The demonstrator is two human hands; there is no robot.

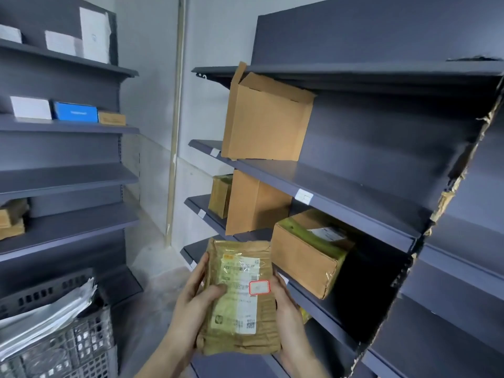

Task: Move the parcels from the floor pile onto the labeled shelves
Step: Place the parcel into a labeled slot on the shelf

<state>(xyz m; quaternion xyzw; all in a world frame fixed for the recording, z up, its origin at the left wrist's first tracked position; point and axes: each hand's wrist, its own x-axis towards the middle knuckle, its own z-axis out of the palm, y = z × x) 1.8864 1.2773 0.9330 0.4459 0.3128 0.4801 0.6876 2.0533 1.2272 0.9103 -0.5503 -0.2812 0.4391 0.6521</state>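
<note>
The parcel (240, 298) label's print is too blurred to read, and it hides most fingers of both hands.

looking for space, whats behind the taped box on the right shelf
Behind the taped box the shelf runs back into dark shadow; no parcel shows there, but the box and the shadow hide that back corner.

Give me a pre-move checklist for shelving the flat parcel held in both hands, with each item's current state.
1. Parcel secured: ok; left hand and right hand grip its two long sides.
2. Shipping label facing the person: ok, though its text is too blurred to read.
3. Red-bordered sticker legible: cannot tell; blurred.
4. Shelf tag matches the parcel: cannot tell; the tag is unreadable.
5. Free space on the upper right shelf: ok; bare surface right of the open box.
6. Space beside the taped box on the lower shelf: cannot tell; it is in shadow.
</note>
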